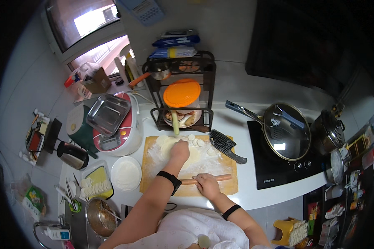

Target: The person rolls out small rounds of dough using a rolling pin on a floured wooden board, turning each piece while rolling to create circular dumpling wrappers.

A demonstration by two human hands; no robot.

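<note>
My right hand (208, 185) grips a wooden rolling pin (223, 177), which lies across the near part of a floured wooden board (231, 189). Farther up the board, my left hand (180, 150) is over flattened dough rounds (167, 146), its fingers curled down. Whether it pinches a round is hidden from above. Another thin round (192, 157) lies just right of that hand. Several small dough pieces (199, 143) rest at the board's far side. On the board's right edge lies a black cleaver (223, 142), its handle over the counter.
A white plate of flour (126, 173) and a tray of dumplings (95, 187) stand left. Beyond them are a rice cooker (134, 137) and a kettle (72, 155). A black rack (210, 93) stands behind the board. Right is a lidded pan (286, 133) on a cooktop (268, 174). A filling bowl (101, 218) sits near the sink.
</note>
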